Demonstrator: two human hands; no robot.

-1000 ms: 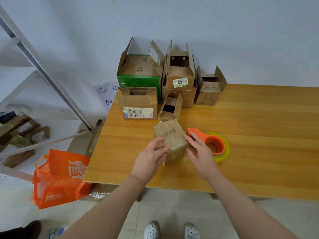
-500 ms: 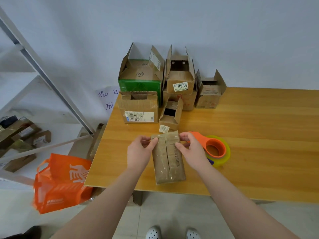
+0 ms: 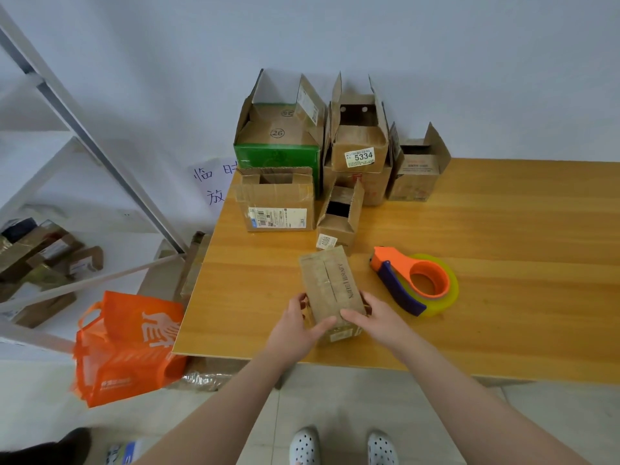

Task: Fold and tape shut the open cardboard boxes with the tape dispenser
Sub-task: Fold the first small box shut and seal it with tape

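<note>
Clasping the near end of the cardboard box point(image 3: 330, 283): left hand point(image 3: 295, 327), right hand point(image 3: 375, 318), each grip curled.

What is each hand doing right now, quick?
Left hand: grips the near left end of the small cardboard box.
Right hand: grips the same box's near right end.

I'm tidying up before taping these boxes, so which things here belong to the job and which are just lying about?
For the job: small box, gripped by the left hand and right hand; tape dispenser; open boxes by the wall; table.
Lying about: orange bag; paper sign; shelf.
</note>
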